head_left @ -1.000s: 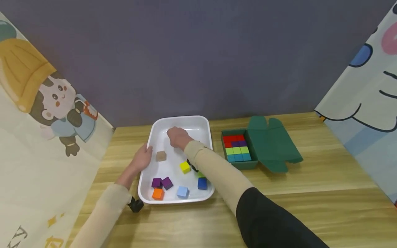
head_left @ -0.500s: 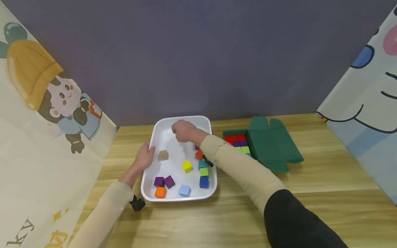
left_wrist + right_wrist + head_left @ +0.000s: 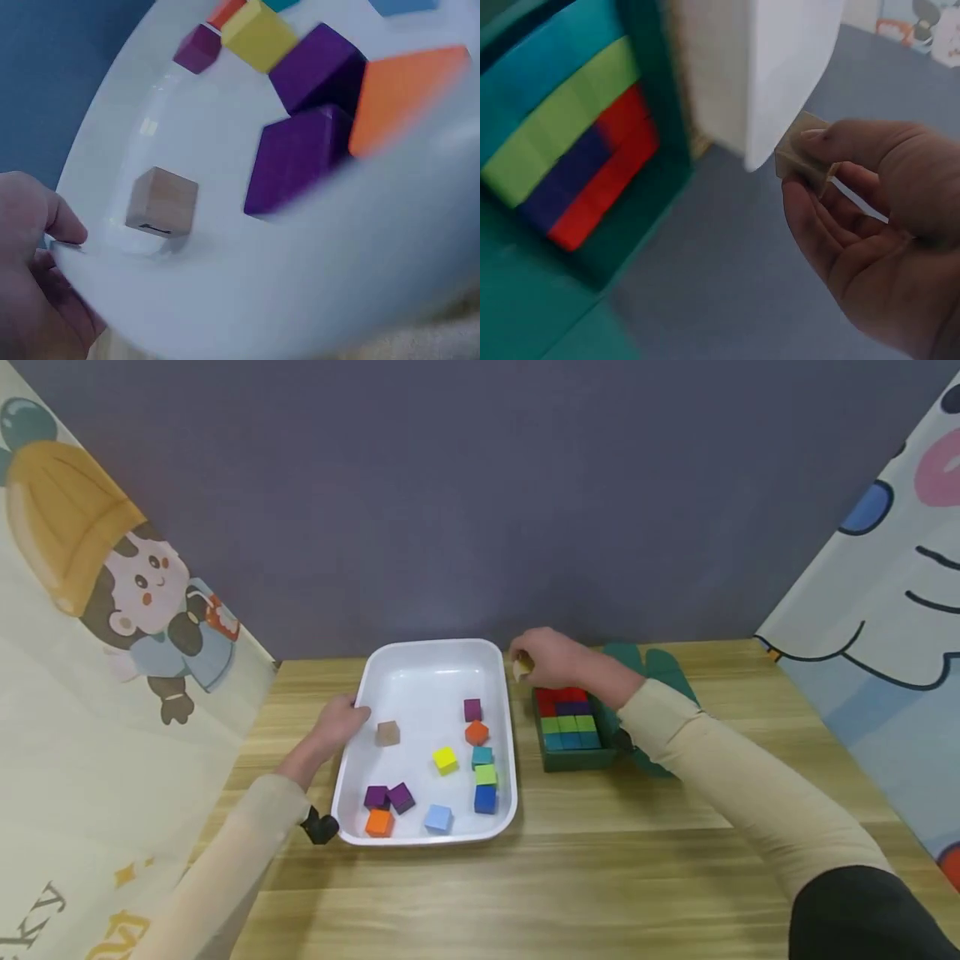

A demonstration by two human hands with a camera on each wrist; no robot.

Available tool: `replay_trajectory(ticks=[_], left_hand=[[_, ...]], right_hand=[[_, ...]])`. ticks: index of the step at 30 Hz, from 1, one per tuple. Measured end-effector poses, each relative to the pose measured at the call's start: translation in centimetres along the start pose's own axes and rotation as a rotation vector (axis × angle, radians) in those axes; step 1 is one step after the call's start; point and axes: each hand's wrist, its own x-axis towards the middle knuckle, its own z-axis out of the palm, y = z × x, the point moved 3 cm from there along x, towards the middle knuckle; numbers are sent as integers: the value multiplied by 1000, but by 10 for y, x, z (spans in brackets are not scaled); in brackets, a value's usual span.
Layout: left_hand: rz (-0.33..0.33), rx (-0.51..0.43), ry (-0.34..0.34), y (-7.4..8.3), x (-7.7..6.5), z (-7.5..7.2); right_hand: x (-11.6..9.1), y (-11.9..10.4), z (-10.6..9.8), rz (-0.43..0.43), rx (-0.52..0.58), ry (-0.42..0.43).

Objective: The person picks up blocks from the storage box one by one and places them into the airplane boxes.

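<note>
My right hand [image 3: 551, 658] pinches a plain wooden cube [image 3: 805, 154] between thumb and fingers, in the air by the far left corner of a green box [image 3: 577, 760]. Rows of red, purple, lime and blue cubes fill most of that box. With my left hand [image 3: 337, 727] I grip the left rim of a white tray [image 3: 420, 652], thumb over the edge in the left wrist view. Inside the tray, a second wooden cube [image 3: 163, 202] with a dark mark lies nearest that hand. A yellow cube [image 3: 445, 761] sits near the tray's middle.
Purple cubes [image 3: 401, 797], an orange cube [image 3: 379, 823] and a light blue cube [image 3: 438, 819] lie at the tray's near end. Several more cubes line its right side, including a dark blue cube [image 3: 485, 799]. The box's open lid [image 3: 667, 672] lies to the right, partly behind my forearm.
My right hand has moved right, out of the tray to the green box, carrying the wooden cube. The left hand keeps its hold on the tray rim.
</note>
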Motion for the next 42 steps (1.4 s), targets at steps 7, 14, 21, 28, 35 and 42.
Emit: replay_trajectory(ticks=[7,14,21,28,35,42], left_hand=[[29,-47,10,-7,1,3],[40,-122,-63,-5,2,4],[95,-81,-114,-13,3,5],[107,-70,-37,-16,-5,6],[103,-91,-45,-21,-6,7],[86,-101,-45,-23,-5,8]], right_hand=[[-20,32,13,16,23,-12],[-17,49,33,34,7,6],[-13,59,44,45,-8,33],[-12,57,49,15,-19,37],[-11,57,54,-7,-53,63],[-11,57,54,-4,-59,64]])
